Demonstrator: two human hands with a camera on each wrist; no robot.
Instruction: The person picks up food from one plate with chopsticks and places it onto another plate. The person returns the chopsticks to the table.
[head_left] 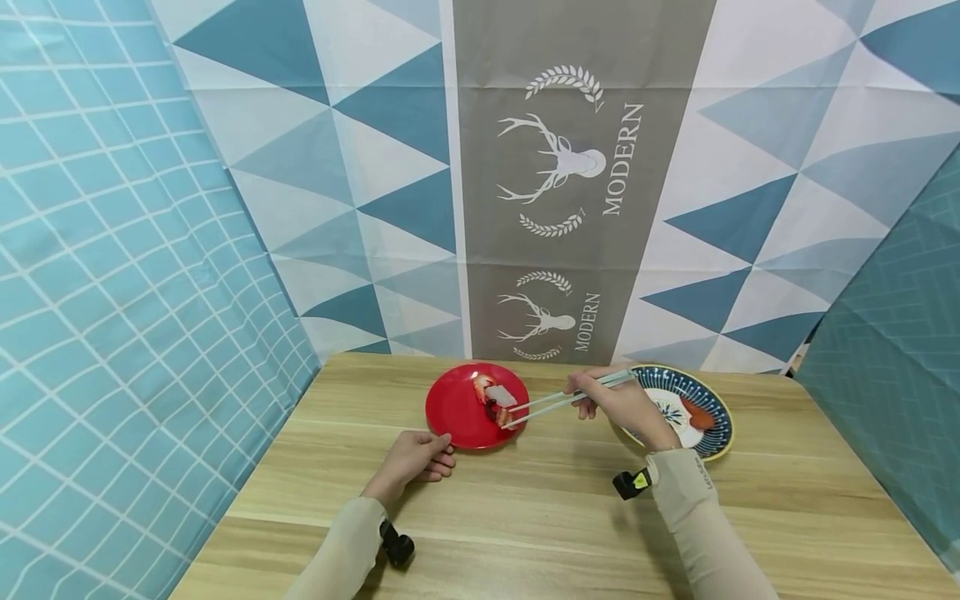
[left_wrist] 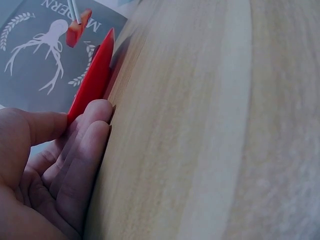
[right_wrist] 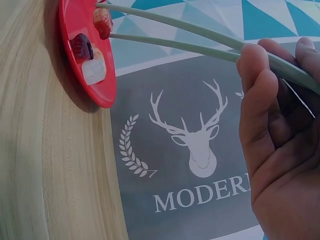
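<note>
My left hand (head_left: 420,458) pinches the near rim of a red plate (head_left: 453,417) between thumb and fingers, low against the table. Pale green chopsticks (head_left: 551,402) are held in my right hand (head_left: 618,404), reaching left over the plate. Between their tips is a small reddish-orange food piece (left_wrist: 78,30), raised above the plate in the left wrist view. On the plate lie a white chunk (right_wrist: 93,71) and a dark red piece (right_wrist: 81,47). Another orange-and-white piece (head_left: 482,385) sits toward the plate's back. The exact kinds of food cannot be told.
A blue patterned plate (head_left: 724,414) with a white centre stands at the right, partly behind my right hand and wrist. An orange-red piece (head_left: 697,412) lies on it. The wooden table (head_left: 540,517) meets a printed cloth (head_left: 405,275) at the back.
</note>
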